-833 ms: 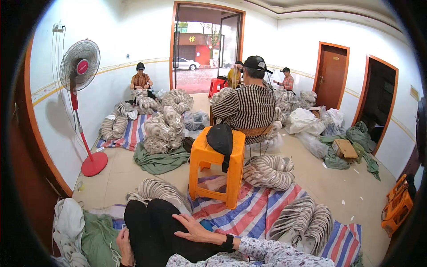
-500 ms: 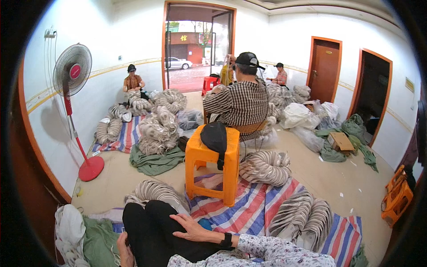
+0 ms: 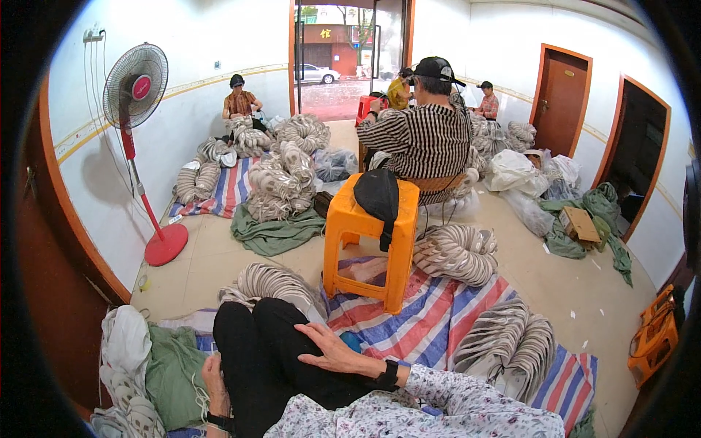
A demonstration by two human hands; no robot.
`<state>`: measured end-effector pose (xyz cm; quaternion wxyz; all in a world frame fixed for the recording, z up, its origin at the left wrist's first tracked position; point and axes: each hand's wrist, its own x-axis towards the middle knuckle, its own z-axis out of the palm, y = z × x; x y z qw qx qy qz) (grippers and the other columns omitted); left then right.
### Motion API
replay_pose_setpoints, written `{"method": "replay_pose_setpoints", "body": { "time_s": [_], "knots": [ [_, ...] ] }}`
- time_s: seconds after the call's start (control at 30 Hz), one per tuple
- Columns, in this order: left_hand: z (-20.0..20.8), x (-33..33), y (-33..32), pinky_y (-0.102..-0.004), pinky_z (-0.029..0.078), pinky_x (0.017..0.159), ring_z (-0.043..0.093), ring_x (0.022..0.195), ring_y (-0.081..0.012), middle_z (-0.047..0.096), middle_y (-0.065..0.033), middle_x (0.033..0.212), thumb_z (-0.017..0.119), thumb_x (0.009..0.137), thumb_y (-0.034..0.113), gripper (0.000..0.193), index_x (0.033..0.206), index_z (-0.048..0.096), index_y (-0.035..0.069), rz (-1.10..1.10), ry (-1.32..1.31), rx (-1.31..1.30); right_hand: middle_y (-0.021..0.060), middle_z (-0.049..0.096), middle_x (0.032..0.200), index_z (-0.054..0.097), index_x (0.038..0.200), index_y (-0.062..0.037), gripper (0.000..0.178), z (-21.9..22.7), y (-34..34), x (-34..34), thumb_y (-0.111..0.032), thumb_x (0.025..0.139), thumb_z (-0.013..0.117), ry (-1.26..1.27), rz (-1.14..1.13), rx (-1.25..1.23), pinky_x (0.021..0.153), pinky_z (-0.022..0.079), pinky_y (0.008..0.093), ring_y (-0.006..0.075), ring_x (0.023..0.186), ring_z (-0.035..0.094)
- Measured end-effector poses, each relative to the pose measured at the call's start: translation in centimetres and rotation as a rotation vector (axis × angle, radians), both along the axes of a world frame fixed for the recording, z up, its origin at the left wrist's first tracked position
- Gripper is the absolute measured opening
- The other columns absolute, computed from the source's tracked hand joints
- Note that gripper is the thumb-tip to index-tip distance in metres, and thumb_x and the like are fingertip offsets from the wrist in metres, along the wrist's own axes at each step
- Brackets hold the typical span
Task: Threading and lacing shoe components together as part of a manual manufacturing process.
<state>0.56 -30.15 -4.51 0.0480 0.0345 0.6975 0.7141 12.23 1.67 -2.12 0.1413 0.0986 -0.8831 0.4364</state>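
While the right hand [image 3: 332, 350] rests on the black trousers [image 3: 266, 358], nearer than the orange stool [image 3: 367, 228] and just to its left, its fingers are spread wide and hold nothing. Farther left of the stool, the left hand [image 3: 215, 381] is at the outer side of the trousers; its inner side is hidden, so I cannot tell whether it grips anything. Green cloth [image 3: 174, 379] lies near it, farther left of the stool. One grey-white bundle [image 3: 274, 283] sits beyond the trousers, left of the stool; a second bundle [image 3: 456, 255] is just right of the stool, and a third bundle [image 3: 504, 347] lies nearer, to its right. Under the stool spreads a striped sheet [image 3: 431, 330]; on the stool is a black bag [image 3: 374, 196].
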Motion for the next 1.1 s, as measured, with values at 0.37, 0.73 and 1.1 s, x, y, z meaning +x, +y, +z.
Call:
{"method": "replay_pose_setpoints", "body": {
  "time_s": [0.37,0.73,1.1],
  "knots": [
    [2.7,1.7,1.5,-0.0266,0.045,0.081,0.058,0.088,-0.0117,0.066,-0.0016,0.100,0.061,0.097,0.024,0.026,0.105,0.067,0.000,-0.007,-0.056,0.240,0.0227,0.046,0.135,0.037,0.148,-0.0096,0.073,0.3,0.3,0.4,-0.036,0.089,0.070,0.026,-0.023,-0.006,0.103,0.042,0.0467,0.0417,0.122,0.049],
    [0.4,0.7,-1.3,-0.0258,0.035,0.057,0.046,0.063,-0.0065,0.052,0.0053,0.068,0.064,0.094,0.024,0.025,0.079,0.064,0.004,0.024,0.022,-0.012,0.0247,0.045,0.135,0.036,0.149,-0.0083,0.075,0.8,0.2,0.7,-0.034,0.088,0.072,0.057,-0.008,0.026,0.102,0.043,0.0452,0.0425,0.122,0.049],
    [9.4,-6.6,7.7,-0.0398,0.048,0.090,0.061,0.099,-0.0328,0.064,-0.0113,0.101,0.074,0.081,0.023,0.029,0.103,0.070,0.004,-0.132,0.805,-0.593,0.0283,0.026,0.152,0.033,0.151,-0.0166,0.071,4.7,-0.2,-3.0,-0.030,0.091,0.068,-0.007,0.086,0.344,0.108,0.037,0.0571,0.0497,0.134,0.034]
  ]
}}
